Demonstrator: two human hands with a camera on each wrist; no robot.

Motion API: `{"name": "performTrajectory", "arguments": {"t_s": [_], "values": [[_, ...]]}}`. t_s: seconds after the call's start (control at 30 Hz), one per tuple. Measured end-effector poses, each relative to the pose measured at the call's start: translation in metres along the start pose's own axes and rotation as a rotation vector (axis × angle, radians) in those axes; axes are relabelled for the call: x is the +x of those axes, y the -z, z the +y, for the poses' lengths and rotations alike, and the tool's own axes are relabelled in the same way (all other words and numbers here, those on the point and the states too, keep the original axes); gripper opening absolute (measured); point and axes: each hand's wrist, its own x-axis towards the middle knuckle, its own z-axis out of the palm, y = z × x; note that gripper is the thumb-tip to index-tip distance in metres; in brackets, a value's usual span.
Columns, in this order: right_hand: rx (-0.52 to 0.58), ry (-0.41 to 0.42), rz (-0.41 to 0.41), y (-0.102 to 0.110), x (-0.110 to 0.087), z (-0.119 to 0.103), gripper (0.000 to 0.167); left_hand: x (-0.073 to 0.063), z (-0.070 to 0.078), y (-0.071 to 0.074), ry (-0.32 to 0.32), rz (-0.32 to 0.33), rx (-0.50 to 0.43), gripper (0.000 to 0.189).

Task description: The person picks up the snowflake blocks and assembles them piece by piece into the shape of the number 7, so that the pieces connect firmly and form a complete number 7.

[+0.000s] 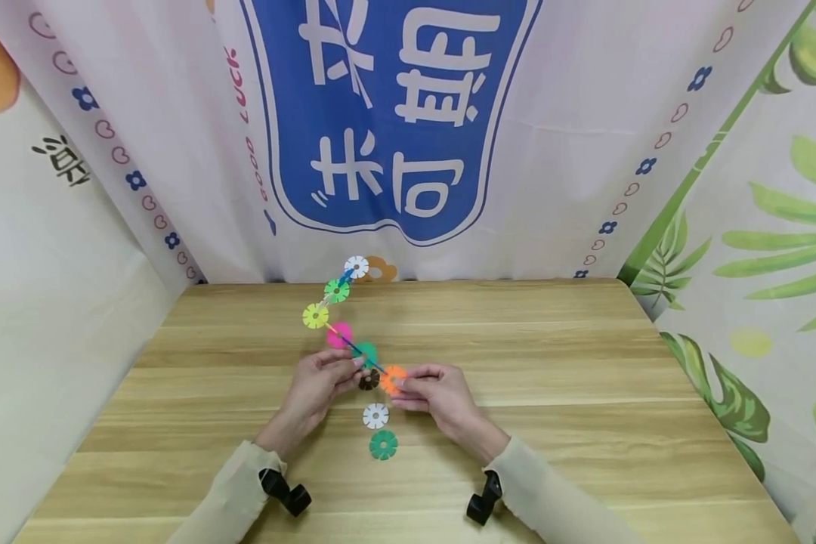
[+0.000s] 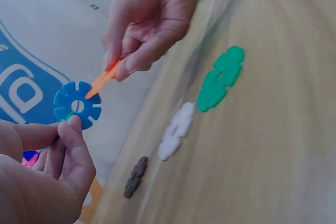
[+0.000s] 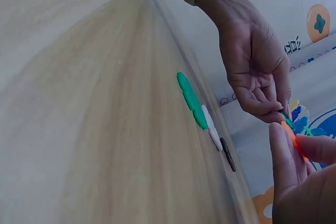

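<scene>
A chain of slotted plastic discs, with a yellow disc [image 1: 310,318] and a pink disc [image 1: 337,332] along it, hangs from my left hand [image 1: 313,387]. Thumb and fingers of that hand pinch a green disc [image 1: 365,350] near the chain's lower end. Beyond its fingertips sticks out a blue disc [image 2: 62,100], seen flat in the left wrist view. My right hand [image 1: 445,400] pinches an orange disc [image 1: 390,375], whose edge is right at a slot of the blue disc. Both hands are raised above the table.
On the wooden table [image 1: 551,438] lie a dark brown disc [image 2: 136,177], a white disc [image 2: 177,130] and a green disc [image 2: 221,78] in a row, just in front of the hands. A printed curtain [image 1: 551,189] hangs behind the far edge.
</scene>
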Motion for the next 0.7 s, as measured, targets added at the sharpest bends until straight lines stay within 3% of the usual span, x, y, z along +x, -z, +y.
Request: {"name": "performTrajectory", "arguments": {"t_s": [0.27,0.7], "values": [[-0.021,0.0,0.007,-0.0026,-0.0008,-0.0001,0.016,-0.001,-0.0049,0.0008,0.023,-0.061,-0.033,0.011],[-0.054,0.0,-0.008,-0.0042,0.0026,-0.002,0.014,0.001,-0.0041,0.0024,0.054,-0.091,-0.054,0.012]]}}
